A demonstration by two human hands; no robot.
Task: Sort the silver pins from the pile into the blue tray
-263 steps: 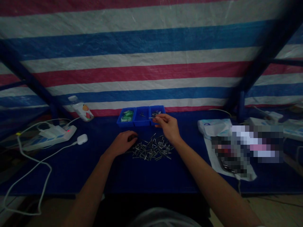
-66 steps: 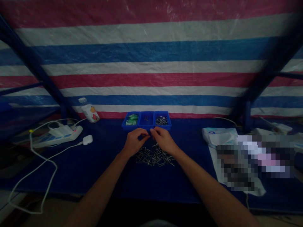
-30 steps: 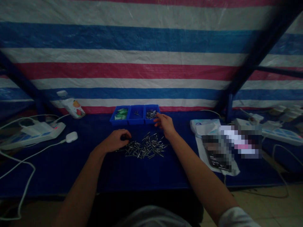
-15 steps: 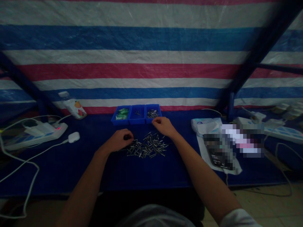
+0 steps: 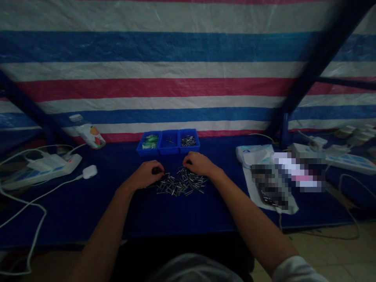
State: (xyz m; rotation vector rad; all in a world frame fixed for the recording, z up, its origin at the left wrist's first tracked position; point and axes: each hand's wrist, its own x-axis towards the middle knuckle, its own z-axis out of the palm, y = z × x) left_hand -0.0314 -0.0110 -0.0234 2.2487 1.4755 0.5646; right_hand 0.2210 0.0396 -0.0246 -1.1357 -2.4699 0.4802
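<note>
A heap of small silvery metal pins (image 5: 181, 185) lies on the dark blue table (image 5: 164, 211) in front of me. My left hand (image 5: 146, 175) rests at the heap's left edge, fingers curled round a small dark object that I cannot name. My right hand (image 5: 197, 164) is at the heap's far edge, fingers bent down onto the pins. Behind the heap stand three joined blue bins (image 5: 168, 145): green pieces in the left one, a few small parts in the middle one, silvery pins in the right one.
A bottle (image 5: 87, 132) leans at the back left near a white power strip (image 5: 41, 167), a small white case (image 5: 89, 171) and trailing white cables (image 5: 26, 203). White bags (image 5: 255, 153) and more power strips lie to the right. A striped tarpaulin (image 5: 176, 70) closes the back.
My right hand has come back from the right bin and dropped onto the far edge of the pin heap. My left hand has stayed by the heap's left side.
</note>
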